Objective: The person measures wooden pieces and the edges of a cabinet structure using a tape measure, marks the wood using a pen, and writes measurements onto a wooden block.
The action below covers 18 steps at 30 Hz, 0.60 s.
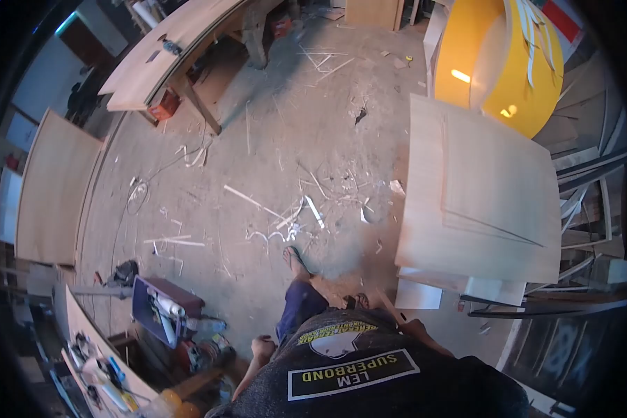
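My left hand hangs beside my hip with its fingers curled in, and nothing shows in it. On the other side, my right hand is low against the dark printed shirt, its fingers partly hidden. A thin, light strip with a dark end runs up to the right hand's fingers; I cannot tell whether it is gripped. Just ahead of that hand lies a large pale plywood sheet on a stack. One sandalled foot is forward on the concrete floor.
Offcut strips and scraps litter the floor. A long workbench stands ahead at left. Near my left side are a purple crate and a tool-covered bench. A yellow curved piece rises behind the plywood.
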Each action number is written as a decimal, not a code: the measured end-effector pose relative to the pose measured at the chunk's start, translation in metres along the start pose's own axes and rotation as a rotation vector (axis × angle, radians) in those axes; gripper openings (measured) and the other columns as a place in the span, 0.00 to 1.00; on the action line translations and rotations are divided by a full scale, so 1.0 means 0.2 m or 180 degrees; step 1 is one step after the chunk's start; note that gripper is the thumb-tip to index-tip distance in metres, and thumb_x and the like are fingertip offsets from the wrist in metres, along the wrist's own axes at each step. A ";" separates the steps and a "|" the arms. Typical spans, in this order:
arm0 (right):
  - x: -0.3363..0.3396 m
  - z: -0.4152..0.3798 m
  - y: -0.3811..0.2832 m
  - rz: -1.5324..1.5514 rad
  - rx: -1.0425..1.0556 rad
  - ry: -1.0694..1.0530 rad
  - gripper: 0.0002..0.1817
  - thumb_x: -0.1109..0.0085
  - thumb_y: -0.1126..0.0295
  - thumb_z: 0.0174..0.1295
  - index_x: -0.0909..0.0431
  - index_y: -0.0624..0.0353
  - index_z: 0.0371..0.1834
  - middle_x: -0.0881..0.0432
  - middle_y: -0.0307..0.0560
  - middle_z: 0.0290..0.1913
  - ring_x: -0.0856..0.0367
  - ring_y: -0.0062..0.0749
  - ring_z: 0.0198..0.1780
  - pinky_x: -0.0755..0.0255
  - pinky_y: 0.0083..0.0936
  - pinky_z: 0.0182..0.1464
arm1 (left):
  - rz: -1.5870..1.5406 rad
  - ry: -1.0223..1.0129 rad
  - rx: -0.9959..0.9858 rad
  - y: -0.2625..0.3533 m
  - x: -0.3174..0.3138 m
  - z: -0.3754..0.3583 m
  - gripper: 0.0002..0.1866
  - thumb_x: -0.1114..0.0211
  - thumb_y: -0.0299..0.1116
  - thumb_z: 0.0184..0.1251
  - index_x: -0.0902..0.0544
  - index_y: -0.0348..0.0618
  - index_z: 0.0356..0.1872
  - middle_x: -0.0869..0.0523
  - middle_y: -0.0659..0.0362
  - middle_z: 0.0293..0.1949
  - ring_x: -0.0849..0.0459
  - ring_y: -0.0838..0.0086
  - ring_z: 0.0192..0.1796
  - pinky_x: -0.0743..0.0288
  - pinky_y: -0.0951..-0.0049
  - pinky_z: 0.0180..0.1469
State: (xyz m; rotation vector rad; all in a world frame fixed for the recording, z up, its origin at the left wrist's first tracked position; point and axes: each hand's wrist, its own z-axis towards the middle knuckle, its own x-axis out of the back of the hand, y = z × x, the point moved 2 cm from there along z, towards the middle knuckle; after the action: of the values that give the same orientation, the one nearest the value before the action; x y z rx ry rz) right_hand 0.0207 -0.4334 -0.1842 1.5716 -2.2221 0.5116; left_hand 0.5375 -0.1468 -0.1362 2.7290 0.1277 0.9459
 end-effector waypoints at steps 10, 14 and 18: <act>-0.16 0.37 -1.04 -0.0377 0.0494 -0.0129 0.30 0.29 0.41 0.56 0.10 0.58 0.47 0.09 0.58 0.48 0.10 0.53 0.51 0.18 0.44 0.53 | -0.0161 -0.0610 -0.0186 0.84 0.99 1.38 0.23 0.26 0.34 0.64 0.14 0.39 0.59 0.10 0.50 0.30 0.12 0.71 0.34 0.24 0.67 0.27; 0.03 0.55 -1.47 -0.0263 0.0099 0.0042 0.29 0.34 0.40 0.62 0.10 0.55 0.49 0.09 0.57 0.48 0.11 0.55 0.52 0.18 0.45 0.56 | 0.0142 -0.0165 -0.0453 1.58 1.43 1.95 0.24 0.28 0.33 0.66 0.17 0.38 0.62 0.11 0.52 0.34 0.13 0.71 0.32 0.24 0.70 0.27; 0.52 0.53 -2.03 -0.0219 0.0458 0.0059 0.32 0.40 0.35 0.66 0.11 0.52 0.53 0.10 0.59 0.50 0.12 0.57 0.54 0.19 0.47 0.58 | -0.0448 0.0049 -0.0998 2.34 1.58 2.30 0.23 0.30 0.32 0.69 0.19 0.38 0.63 0.12 0.54 0.37 0.13 0.71 0.33 0.24 0.72 0.28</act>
State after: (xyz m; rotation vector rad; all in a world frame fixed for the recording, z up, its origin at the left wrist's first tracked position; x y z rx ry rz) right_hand 0.3632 -0.6966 -0.1912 1.7009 -2.1512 0.6762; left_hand 1.0703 -0.6413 -0.1739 2.3929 0.1574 0.8666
